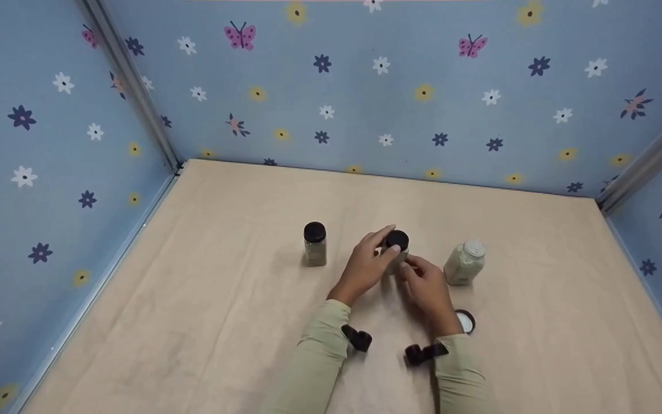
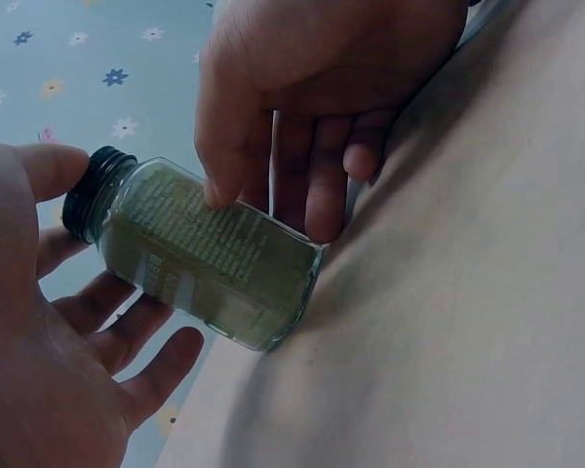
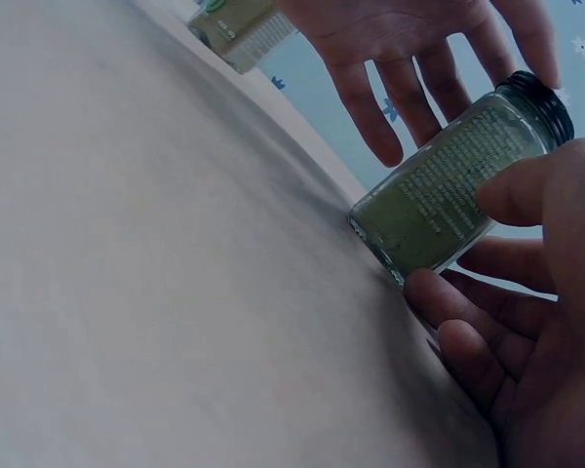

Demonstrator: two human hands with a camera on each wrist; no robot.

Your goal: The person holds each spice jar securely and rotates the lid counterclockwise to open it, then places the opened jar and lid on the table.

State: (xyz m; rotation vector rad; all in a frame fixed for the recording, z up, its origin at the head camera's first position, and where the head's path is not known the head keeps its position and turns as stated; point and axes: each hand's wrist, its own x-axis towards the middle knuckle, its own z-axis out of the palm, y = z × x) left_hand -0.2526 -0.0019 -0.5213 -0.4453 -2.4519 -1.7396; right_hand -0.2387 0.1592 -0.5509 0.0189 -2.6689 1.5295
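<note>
A glass spice jar of green powder point(image 2: 210, 258) with a black screw cap point(image 1: 397, 240) stands between the two hands, its base at the cloth. My left hand point(image 1: 362, 267) pinches the cap between thumb and forefinger, while its other fingers spread beside the glass. Lower down, my right hand point(image 1: 430, 290) grips the jar's body, thumb on the printed label and fingers behind. To the right is a jar point(image 1: 464, 267) of pale green contents with a white top. A loose black cap point(image 1: 467, 322), white inside face up, lies partly behind the right wrist.
Another black-capped spice jar point(image 1: 315, 253) stands left of the hands. Beige cloth point(image 1: 193, 276) covers the table. Blue flowered panels point(image 1: 365, 86) rise at the back and both sides, joined by metal posts. Each wrist wears a black camera mount.
</note>
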